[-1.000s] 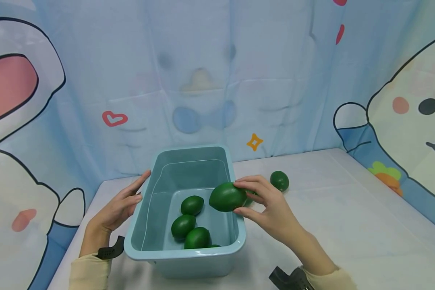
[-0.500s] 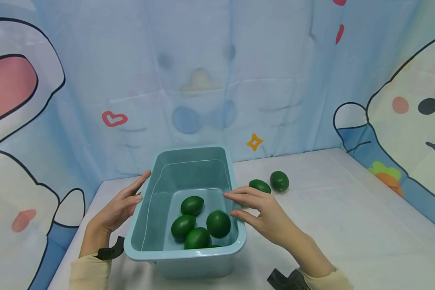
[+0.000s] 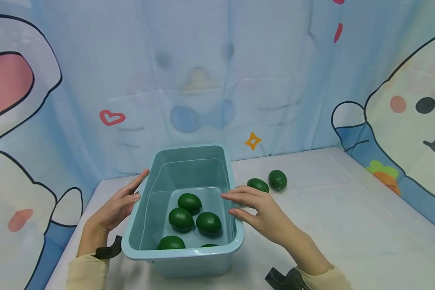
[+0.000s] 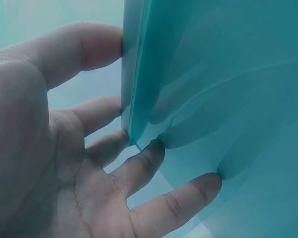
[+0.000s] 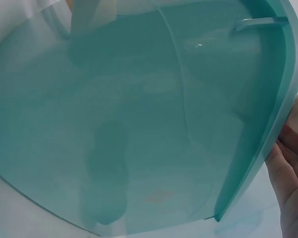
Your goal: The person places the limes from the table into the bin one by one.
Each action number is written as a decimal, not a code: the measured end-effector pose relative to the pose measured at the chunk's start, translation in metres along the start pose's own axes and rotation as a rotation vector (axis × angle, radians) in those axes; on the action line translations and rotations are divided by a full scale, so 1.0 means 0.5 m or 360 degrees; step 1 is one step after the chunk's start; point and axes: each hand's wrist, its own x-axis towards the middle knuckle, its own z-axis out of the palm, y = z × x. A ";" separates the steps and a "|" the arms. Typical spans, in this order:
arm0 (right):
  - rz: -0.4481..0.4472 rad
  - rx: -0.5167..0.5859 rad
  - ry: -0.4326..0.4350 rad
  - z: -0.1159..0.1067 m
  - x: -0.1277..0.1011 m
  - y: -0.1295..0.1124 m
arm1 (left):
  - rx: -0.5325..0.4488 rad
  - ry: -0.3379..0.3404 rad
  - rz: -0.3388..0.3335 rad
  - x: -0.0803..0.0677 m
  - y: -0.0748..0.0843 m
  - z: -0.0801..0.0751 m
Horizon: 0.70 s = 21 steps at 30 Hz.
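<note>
A teal plastic bin (image 3: pixel 183 253) stands on the table in the head view. Several dark green oval fruits lie on its floor, among them one (image 3: pixel 189 202) at the back and one (image 3: pixel 208 222) in the middle. My left hand (image 3: pixel 122 200) lies flat against the bin's left wall with straight fingers; the left wrist view shows the fingers (image 4: pixel 139 166) pressing on the wall (image 4: pixel 228 99). My right hand (image 3: pixel 255 209) is open and holds nothing, its fingertips at the bin's right rim. The right wrist view is filled by the bin's wall (image 5: pixel 139 124), with the fingers (image 5: pixel 293 173) beside the rim.
Two more green fruits (image 3: pixel 258 185) (image 3: pixel 277 180) lie on the white table (image 3: pixel 348 225) just right of the bin. A blue cartoon-printed curtain (image 3: pixel 203 80) closes off the back and both sides. Black wrist straps sit on both cream sleeves.
The right hand let go of a green fruit over the bin; it dropped in and the fruits inside rolled apart. That hand stays open at the rim. The left hand has not moved.
</note>
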 end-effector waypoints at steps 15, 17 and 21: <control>0.0130 0.0095 -0.0046 -0.003 0.001 0.003 | -0.0016 -0.0022 0.0025 -0.005 -0.001 -0.002; 0.0160 0.0100 -0.0025 -0.007 0.001 0.008 | -0.0018 -0.0028 0.0026 -0.004 -0.002 -0.001; 0.0223 -0.0006 0.0114 -0.027 -0.007 0.038 | -0.0014 -0.0036 0.0026 -0.001 -0.002 0.000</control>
